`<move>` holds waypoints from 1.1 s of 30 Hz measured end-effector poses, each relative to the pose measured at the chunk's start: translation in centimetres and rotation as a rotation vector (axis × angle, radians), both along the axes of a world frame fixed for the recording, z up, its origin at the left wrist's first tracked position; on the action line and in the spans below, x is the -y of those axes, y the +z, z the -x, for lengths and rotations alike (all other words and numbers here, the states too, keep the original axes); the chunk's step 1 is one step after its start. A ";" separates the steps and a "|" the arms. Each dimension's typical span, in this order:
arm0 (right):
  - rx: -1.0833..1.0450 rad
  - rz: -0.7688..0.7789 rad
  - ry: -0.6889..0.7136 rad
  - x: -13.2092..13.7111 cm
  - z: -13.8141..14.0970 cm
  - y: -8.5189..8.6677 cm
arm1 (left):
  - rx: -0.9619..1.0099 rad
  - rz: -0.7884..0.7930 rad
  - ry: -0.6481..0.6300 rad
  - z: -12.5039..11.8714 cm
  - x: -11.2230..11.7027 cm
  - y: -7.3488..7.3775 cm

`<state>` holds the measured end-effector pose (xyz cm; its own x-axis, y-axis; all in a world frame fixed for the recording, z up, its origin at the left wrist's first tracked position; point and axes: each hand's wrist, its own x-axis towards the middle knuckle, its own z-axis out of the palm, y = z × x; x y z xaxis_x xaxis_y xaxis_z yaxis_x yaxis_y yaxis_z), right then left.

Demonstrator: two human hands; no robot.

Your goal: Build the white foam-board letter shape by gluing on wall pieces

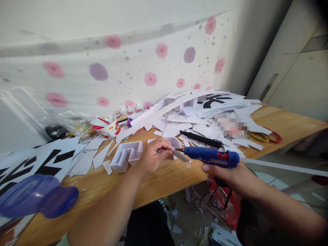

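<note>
My right hand [222,174] is wrapped round the handle of a blue hot glue gun [210,155], with a long white glue stick [282,166] reaching out of its back end. The gun's nozzle meets the edge of a small white strip [181,155], pinched between the thumb and fingers of my left hand [155,155]. Left of that hand a white angular hollow letter shape [123,159] stands on the wooden table [102,191]. Just behind the left hand shows a curved white piece [174,142], partly hidden by the fingers.
A black utility knife [201,138] lies on a heap of white offcuts [176,128]. A paper cup [107,128] with sticks stands at the back. Printed black-character sheets [53,157] and a blue-purple plastic item [36,196] are on the left. Scissors [273,137] lie at the right.
</note>
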<state>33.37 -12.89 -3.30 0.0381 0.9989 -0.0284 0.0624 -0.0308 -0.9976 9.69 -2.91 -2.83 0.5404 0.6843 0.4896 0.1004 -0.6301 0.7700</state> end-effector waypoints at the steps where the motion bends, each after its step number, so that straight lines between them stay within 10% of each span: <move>1: -0.006 -0.011 -0.009 0.0 0.1 0.0 | 0.001 0.007 -0.004 0.0 0.0 0.0; 18: -0.080 -0.023 0.073 -0.7 -0.7 -1.1 | 0.041 0.092 -0.040 0.2 -0.2 -0.2; 26: -0.468 -0.190 0.061 -2.6 4.0 -0.8 | -0.051 0.344 -0.449 -2.4 3.3 -0.7; 33: -0.195 -0.201 0.111 -3.6 5.3 -0.7 | -0.223 0.341 -0.386 -2.2 4.1 -1.0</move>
